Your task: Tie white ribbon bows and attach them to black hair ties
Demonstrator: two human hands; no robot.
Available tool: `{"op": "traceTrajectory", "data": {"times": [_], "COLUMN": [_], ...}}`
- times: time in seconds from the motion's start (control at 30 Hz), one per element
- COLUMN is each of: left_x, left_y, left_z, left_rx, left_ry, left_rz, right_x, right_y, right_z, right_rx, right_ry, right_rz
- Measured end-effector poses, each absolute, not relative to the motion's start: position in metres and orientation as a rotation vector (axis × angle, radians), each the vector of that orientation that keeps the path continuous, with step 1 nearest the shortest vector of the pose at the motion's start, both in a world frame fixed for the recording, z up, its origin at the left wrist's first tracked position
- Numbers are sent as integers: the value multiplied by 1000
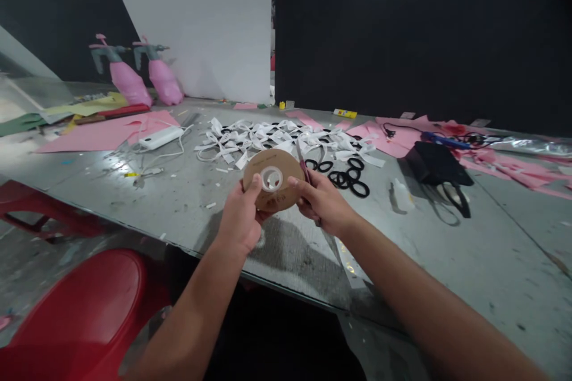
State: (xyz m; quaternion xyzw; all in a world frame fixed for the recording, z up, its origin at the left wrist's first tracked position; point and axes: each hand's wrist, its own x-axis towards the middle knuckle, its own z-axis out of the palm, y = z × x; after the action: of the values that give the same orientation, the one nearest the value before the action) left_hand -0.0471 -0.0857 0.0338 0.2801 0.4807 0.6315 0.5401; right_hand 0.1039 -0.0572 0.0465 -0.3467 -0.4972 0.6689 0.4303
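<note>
A flat brown roll of tape [273,178] with a white core is held up over the grey table [179,202] in front of me. My left hand [241,217] grips its lower left edge, thumb on the face. My right hand [322,202] is closed at the roll's right edge and also holds scissors [302,162], whose blades point up behind the roll. A strip of clear tape [344,259] trails down from my right hand toward the table edge. Behind the roll lie a heap of white ribbon bows [277,137] and several black hair rings [346,175].
Pink paper sheets [102,131] lie at the left and far right. Two pink spray bottles [143,74] stand at the back left, near a white power bank with cable [161,138]. A black pouch [435,164] and a small white bottle [401,195] sit right. Red chair [75,315] below left.
</note>
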Motion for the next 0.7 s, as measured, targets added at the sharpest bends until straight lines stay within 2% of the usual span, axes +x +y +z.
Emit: {"op": "traceTrajectory", "data": {"times": [0.1, 0.33, 0.7], "left_x": [-45, -63, -66], "left_y": [-86, -77, -88], "left_z": [29, 18, 38], "left_rx": [817, 1595, 2062], "left_ry": [1277, 1629, 1763], "left_rz": [1396, 1222, 1067], "right_x": [101, 104, 103], "right_y": [-57, -62, -64], "right_z": [34, 21, 21], "right_rx": [-874, -978, -1062], "right_ry": [-1184, -1210, -959], "right_rz": [1584, 1444, 1822]}}
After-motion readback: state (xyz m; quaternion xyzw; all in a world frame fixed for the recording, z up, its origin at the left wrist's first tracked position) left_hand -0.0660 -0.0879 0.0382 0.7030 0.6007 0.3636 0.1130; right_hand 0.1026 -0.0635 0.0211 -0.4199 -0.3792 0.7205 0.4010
